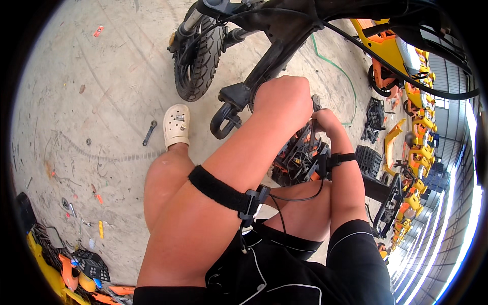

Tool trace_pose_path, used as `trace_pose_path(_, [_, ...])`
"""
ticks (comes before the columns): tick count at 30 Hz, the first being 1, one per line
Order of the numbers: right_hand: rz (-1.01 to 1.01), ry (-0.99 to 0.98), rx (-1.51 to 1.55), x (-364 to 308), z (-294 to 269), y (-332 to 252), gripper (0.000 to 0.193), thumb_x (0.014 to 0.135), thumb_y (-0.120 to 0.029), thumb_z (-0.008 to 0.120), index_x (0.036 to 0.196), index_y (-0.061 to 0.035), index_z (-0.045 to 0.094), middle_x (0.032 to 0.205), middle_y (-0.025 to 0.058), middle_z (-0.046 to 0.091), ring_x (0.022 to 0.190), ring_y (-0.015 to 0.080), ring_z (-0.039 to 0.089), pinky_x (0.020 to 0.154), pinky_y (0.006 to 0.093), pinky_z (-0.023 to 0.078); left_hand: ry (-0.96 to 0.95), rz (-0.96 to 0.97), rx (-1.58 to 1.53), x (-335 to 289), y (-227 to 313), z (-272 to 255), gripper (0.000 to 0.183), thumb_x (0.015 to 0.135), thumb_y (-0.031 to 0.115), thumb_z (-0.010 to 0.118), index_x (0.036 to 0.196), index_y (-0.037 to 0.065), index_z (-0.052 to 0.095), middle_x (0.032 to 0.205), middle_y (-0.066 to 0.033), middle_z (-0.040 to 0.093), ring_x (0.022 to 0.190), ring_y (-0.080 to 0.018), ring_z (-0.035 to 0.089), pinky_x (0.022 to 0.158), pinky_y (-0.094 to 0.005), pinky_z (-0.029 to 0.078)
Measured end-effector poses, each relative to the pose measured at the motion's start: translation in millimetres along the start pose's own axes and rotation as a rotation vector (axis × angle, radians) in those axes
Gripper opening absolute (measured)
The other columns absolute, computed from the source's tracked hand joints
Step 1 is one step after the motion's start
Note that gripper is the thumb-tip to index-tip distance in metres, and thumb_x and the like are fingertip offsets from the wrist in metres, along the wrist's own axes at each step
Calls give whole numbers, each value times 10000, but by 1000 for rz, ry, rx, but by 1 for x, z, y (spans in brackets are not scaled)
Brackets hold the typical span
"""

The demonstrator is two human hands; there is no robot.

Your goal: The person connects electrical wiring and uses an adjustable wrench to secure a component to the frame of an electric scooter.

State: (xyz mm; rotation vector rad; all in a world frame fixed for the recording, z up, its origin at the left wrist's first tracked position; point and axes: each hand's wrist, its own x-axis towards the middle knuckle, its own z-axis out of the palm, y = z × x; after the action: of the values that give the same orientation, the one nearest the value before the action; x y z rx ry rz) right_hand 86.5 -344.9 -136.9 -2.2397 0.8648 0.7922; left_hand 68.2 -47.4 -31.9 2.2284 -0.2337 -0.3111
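My left hand point(285, 94) is closed in a fist beside the black metal frame point(279, 51) of a two-wheeler. The back of the hand hides whatever it grips. To its right, my right hand point(327, 122) has its fingers curled together at a slim dark part point(316, 104), too covered to name. The two hands are close together. Below them is a cluster of dark wiring and parts point(297, 160) with orange bits. A black curved bracket point(221, 121) juts from the frame left of my left forearm. The knobbly tyre point(198, 66) stands farther away.
A wrench point(149, 133) lies on the concrete floor near my cream clog point(177, 124). Yellow and orange vehicles point(419, 127) line the right side. A black cable point(396, 76) arches across the upper right, above a green hose point(338, 68). Loose parts point(91, 264) crowd the lower left.
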Motion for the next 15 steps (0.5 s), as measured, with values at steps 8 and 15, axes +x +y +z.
trace_pose_path(8, [128, -128, 117, 5, -9, 16, 148, 948, -178, 621, 951, -36, 664, 762, 57, 708, 615, 176, 669, 550, 324, 496, -12, 5, 5, 0, 1, 6, 212, 908, 199, 586, 970, 67, 740, 932, -169, 734, 904, -356, 707, 804, -462, 562])
trace_pose_path(15, [119, -140, 123, 12, -5, 21, 153, 941, -166, 612, 937, -23, 665, 755, 69, 713, 594, 179, 671, 509, 319, 507, -4, 14, 12, -1, 2, 7, 216, 907, 197, 580, 973, 69, 741, 932, -168, 735, 901, -356, 708, 796, -463, 565])
